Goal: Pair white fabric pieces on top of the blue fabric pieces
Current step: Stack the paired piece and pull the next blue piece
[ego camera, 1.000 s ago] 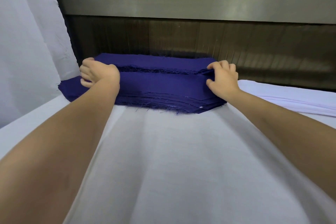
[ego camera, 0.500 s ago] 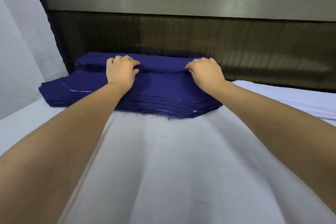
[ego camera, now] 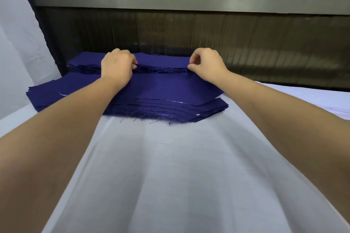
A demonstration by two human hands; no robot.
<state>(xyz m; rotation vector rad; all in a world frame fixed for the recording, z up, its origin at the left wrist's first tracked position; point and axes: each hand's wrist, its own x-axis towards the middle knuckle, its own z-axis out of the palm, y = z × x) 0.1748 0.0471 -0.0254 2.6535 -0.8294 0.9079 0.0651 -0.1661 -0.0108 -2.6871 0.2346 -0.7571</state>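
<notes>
Blue fabric pieces (ego camera: 166, 91) pinched by L hand (ego camera: 117, 67), R hand (ego camera: 207, 64).

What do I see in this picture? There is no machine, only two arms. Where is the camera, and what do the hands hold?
No machine is here: a person works with bare hands. The camera sits on the person's head and looks forward and down, so both forearms reach away from you. On the table lies a white cloth. Beyond it lie two piles of blue fabric pieces: a front blue pile and, behind it, a rear blue pile. A white pile lies at the right. The left hand and the right hand each pinch the front edge of the rear blue pile's top layers.
</notes>
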